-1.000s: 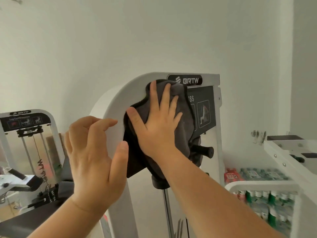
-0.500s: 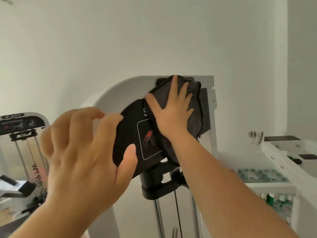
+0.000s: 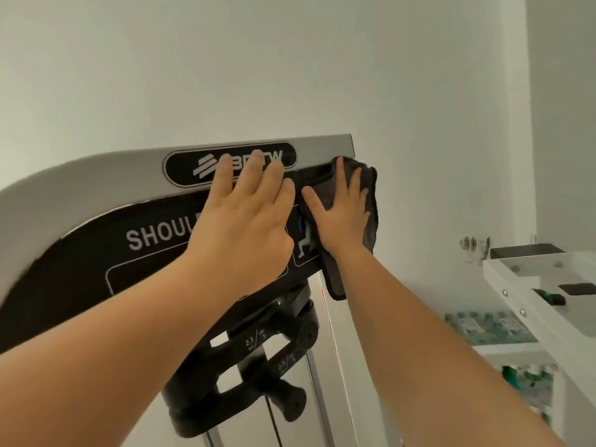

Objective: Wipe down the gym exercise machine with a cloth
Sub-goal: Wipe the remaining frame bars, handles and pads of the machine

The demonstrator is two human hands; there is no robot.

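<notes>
- While the head camera looks up at the machine (image 3: 80, 195), its white curved top cover fills the left and middle of the picture, with a black panel (image 3: 96, 269) below it showing the letters "SHOUL".
- Right hand (image 3: 338, 221) lies flat with fingers spread, pressing the dark grey cloth (image 3: 371, 201) against the panel's right edge, at about 3 o'clock from the oval logo badge (image 3: 183, 169); it presses on the cloth and is not curled around it.
- Cloth folds over that edge, and a strip of it hangs down at 6 o'clock beneath the wrist.
- Left hand (image 3: 245, 224) rests open on the panel, just beside the right hand at its 9 o'clock, fingertips reaching onto the badge and hiding part of the lettering; it holds nothing.
- Below the panel, at 6 o'clock, a black selector bracket (image 3: 258, 375) with small printed numbers sits on chrome guide rods.
- At 4 o'clock, a white frame (image 3: 532, 285) stands before blurred green-capped bottles (image 3: 483, 324).
</notes>
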